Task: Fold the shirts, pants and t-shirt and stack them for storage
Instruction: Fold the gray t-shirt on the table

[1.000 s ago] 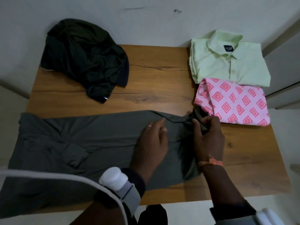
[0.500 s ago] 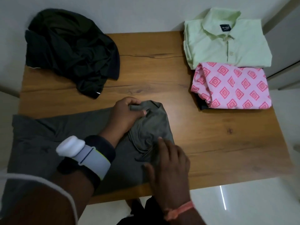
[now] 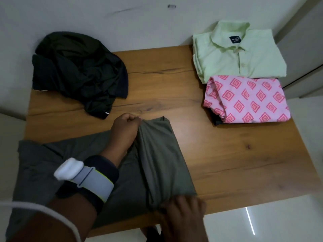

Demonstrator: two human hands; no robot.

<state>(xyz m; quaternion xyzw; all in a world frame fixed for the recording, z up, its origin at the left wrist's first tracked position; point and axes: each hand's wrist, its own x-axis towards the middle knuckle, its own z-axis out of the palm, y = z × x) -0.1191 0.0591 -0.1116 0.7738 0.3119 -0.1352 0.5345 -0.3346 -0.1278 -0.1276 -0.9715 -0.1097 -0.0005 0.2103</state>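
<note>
Both hands are on the grey pants [image 3: 108, 172], well apart from each other. Left hand [image 3: 126, 128] is curled into a fist at the far edge of the fabric, pinching the top of a folded-over flap. Right hand [image 3: 183, 210] sits at the near edge of the worktop [image 3: 236, 163], fingers bent down onto the lower end of the same flap; whether it truly grips the cloth or only presses it is hard to tell through the blur. The pants lie along the near left part of the worktop, their right end doubled back over the rest. At the far left corner a dark t-shirt [image 3: 78, 72] lies in a crumpled heap. At the far right a light green shirt [image 3: 237, 53] lies folded, with a folded pink patterned shirt [image 3: 248, 100] just in front of it, overlapping its near edge.
</note>
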